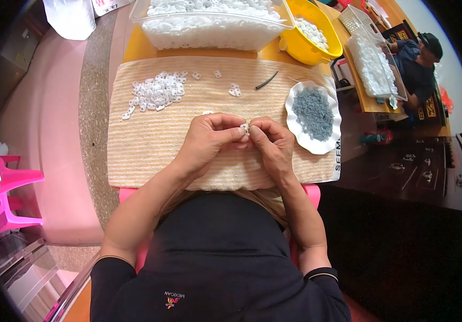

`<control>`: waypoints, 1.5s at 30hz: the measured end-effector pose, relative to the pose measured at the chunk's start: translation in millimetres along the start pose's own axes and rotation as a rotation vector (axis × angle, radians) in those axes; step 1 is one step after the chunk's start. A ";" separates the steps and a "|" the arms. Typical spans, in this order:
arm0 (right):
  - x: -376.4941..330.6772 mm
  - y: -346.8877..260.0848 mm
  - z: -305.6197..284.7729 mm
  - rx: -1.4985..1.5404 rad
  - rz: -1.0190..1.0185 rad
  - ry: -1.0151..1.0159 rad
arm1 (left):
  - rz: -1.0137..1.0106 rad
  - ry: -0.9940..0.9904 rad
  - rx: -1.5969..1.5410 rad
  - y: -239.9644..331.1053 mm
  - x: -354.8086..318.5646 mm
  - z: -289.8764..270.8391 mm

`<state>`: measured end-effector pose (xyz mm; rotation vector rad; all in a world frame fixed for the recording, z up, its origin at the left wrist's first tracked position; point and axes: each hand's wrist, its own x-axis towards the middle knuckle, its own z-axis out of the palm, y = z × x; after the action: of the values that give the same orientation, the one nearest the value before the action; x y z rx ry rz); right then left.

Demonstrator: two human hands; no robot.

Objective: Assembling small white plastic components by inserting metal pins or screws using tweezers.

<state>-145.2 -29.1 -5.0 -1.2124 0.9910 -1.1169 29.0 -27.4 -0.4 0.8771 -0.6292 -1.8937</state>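
Over the middle of a striped tan towel [150, 145], my two hands meet at the fingertips. My left hand [204, 140] is closed, pinching a small white plastic piece [245, 127] between thumb and forefinger. My right hand [275, 147] is closed too, its thumb and forefinger pressed against that piece; whether something tiny sits in them I cannot make out. A heap of like white pieces [158, 92] lies to the left, with a few loose ones [234, 90] further right. Beside my right hand, a white scalloped plate [293, 124] holds many small grey pieces [314, 112].
A clear tub [204, 37] full of white pieces stands at the far edge, next to a yellow basin [330, 51] with more. A thin dark stick [267, 80] lies on the towel. A pink stool [8, 198] is at left; another person [416, 67] sits at far right.
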 end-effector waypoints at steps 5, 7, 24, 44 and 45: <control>0.6 4.3 -3.1 -0.008 -0.001 0.003 | 0.014 0.006 -0.028 0.0 1.0 0.9; 1.2 5.4 -4.1 0.010 0.000 -0.010 | 0.011 0.017 -0.029 -0.9 1.9 -0.2; 1.7 0.7 -3.0 -0.059 -0.013 -0.026 | 0.002 0.023 -0.010 -0.9 2.2 -0.5; 0.2 -3.2 -1.6 -0.128 0.032 -0.070 | 0.058 0.011 0.148 -4.4 1.0 -1.7; 0.3 -2.7 -2.0 -0.145 0.036 -0.075 | 0.065 0.010 0.155 -4.4 0.9 -1.4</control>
<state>-147.4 -29.8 -2.5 -1.3376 1.0467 -0.9785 27.5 -26.4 -4.8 0.9520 -0.7971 -1.7994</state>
